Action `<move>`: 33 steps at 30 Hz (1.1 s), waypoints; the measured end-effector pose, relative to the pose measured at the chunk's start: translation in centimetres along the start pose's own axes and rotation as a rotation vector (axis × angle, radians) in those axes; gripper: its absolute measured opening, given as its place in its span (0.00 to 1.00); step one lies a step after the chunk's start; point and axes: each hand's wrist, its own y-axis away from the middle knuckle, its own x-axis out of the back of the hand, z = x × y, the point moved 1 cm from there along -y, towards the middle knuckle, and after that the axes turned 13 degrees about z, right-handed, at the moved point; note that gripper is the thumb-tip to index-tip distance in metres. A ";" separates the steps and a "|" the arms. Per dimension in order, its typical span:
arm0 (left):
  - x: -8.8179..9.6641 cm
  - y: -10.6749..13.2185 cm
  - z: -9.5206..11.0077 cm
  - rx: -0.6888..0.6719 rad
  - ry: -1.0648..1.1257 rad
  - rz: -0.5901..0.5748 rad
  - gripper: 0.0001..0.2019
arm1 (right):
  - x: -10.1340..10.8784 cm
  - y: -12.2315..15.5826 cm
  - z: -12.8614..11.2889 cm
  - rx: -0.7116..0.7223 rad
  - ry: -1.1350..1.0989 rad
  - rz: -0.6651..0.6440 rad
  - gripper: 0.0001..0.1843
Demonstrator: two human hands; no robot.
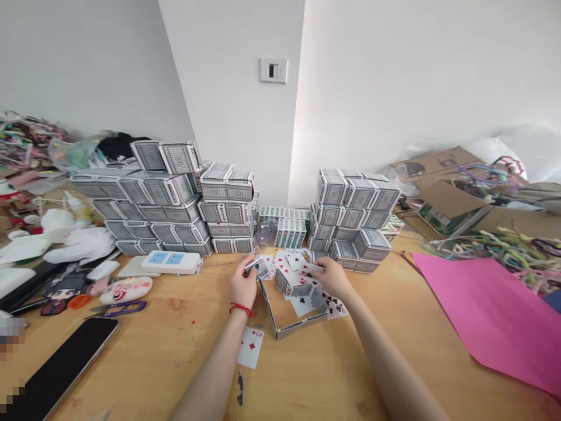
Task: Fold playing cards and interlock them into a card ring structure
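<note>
My left hand (243,285), with a red cord on the wrist, is closed on a small stack of playing cards (259,267), patterned back showing. Across from it my right hand (333,277) pinches a playing card (312,270) above loose face-up cards (302,305). A chain of folded card strips (275,327) stands on edge between the hands as an angular frame, joined to a folded card piece (289,283). Near my left forearm lies a three of diamonds (251,347), partly covered by the arm.
Stacked card-back blocks stand at the left (170,193) and right (357,202); green card boxes (291,231) sit between them. A power strip (172,262), scissors (125,308) and phone (65,365) lie left. Pink paper (486,321), cords and cardboard boxes (456,202) lie right.
</note>
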 end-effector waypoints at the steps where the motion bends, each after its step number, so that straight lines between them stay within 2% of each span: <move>1: 0.0 0.1 0.1 0.005 0.009 0.005 0.17 | 0.3 -0.1 -0.1 -0.004 -0.030 0.032 0.04; 5: 0.2 0.2 0.7 -0.059 0.034 0.079 0.12 | 0.7 -0.2 -0.8 -0.073 -0.164 0.142 0.07; 9: 0.7 0.6 1.8 -0.263 0.029 0.125 0.13 | 0.2 0.4 -2.5 -0.132 -0.478 0.085 0.09; 12: 0.9 0.9 2.5 -0.365 0.032 0.052 0.13 | 0.4 1.3 -4.1 -0.040 -0.466 0.107 0.09; 15: 0.8 1.3 2.9 -0.405 0.108 -0.112 0.10 | 1.0 2.1 -5.7 0.121 -0.359 0.094 0.08; 18: 0.5 1.6 2.7 -0.294 0.203 -0.289 0.10 | 1.2 2.6 -6.8 0.217 -0.255 0.024 0.10; 21: 0.3 1.7 2.1 -0.085 0.260 -0.342 0.08 | 0.9 3.0 -7.5 0.229 -0.140 -0.003 0.11; 24: 0.1 1.5 1.6 0.143 0.376 -0.232 0.07 | 0.8 3.4 -7.7 0.177 -0.025 -0.027 0.18; 26: 0.0 1.1 1.6 0.266 0.512 -0.140 0.08 | 0.9 3.7 -7.9 0.163 0.061 -0.093 0.23; 29: 0.0 0.7 2.0 0.356 0.665 -0.053 0.10 | 1.4 4.1 -8.4 0.181 0.156 -0.202 0.20; 33: 0.0 0.7 2.5 0.387 0.694 -0.057 0.12 | 2.0 4.6 -9.1 0.226 0.205 -0.294 0.19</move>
